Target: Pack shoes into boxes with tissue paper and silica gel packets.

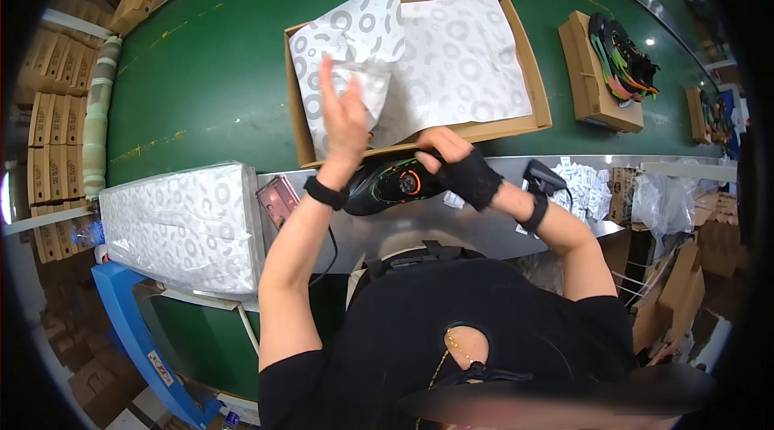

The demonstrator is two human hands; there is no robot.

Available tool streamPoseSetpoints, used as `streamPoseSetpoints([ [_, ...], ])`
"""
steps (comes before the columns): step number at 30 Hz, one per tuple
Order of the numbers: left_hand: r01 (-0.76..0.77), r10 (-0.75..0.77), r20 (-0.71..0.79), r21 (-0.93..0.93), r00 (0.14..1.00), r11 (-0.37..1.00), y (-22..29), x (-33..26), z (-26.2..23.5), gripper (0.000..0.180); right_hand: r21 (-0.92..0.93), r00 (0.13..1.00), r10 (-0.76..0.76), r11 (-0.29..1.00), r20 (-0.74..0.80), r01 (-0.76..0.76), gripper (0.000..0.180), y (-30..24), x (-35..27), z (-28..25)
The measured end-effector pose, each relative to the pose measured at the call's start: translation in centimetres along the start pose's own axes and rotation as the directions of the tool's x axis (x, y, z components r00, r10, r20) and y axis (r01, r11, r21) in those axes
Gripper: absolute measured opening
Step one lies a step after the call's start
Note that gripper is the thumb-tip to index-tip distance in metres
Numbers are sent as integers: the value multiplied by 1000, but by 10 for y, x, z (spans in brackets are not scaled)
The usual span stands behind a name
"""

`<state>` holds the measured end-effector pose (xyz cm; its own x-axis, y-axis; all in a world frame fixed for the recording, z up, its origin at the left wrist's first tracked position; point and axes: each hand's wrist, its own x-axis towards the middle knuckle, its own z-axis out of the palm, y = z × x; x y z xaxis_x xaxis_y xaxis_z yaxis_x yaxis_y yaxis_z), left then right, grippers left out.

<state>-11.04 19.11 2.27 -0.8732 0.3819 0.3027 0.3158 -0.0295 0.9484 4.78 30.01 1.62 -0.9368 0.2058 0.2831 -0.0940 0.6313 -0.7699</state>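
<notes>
A black shoe point(391, 186) with green and orange trim lies along the near edge of the shoebox. My right hand point(448, 149), with a black wrap around the palm, has its fingers curled on the shoe's right end. My left hand point(344, 117) is over the box's left part, its fingers stretched out and blurred, against a loose piece of crumpled white paper point(372, 90). The open brown cardboard box point(538, 99) is lined with white wrapping paper point(463, 59) patterned in grey rings. One flap of that paper stands up at the left.
On the green bench point(193, 83), a pair of dark shoes point(625, 59) rests on a closed carton point(601, 87) at right. A plastic-wrapped stack of patterned paper point(181, 228) sits at left. A black handheld scanner point(546, 177) stands beside a pile of small white labels point(584, 188).
</notes>
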Motion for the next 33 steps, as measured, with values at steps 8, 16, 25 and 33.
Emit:
streamPoseSetpoints([
  [8, -437, -567, 601, 799, 563, 413, -47, 4, 22, 64, -551, 953, -158, 786, 258, 280, 37, 15, -65, 10],
  [16, 81, -323, 647, 374, 690, 924, 17, -46, -39, 81, -306, 971, -62, 943, 233, 133, 19, -18, -37, -17],
  [25, 232, -392, 471, 362, 790, 903, 55, -94, -70, 67, -340, 829, -525, 757, 192, 558, 19, -101, 35, -40],
  [33, 433, -412, 226, -52, 883, 900, 18, -64, -78, 53, -28, 955, -106, 994, -278, 102, 19, -70, 23, -74],
])
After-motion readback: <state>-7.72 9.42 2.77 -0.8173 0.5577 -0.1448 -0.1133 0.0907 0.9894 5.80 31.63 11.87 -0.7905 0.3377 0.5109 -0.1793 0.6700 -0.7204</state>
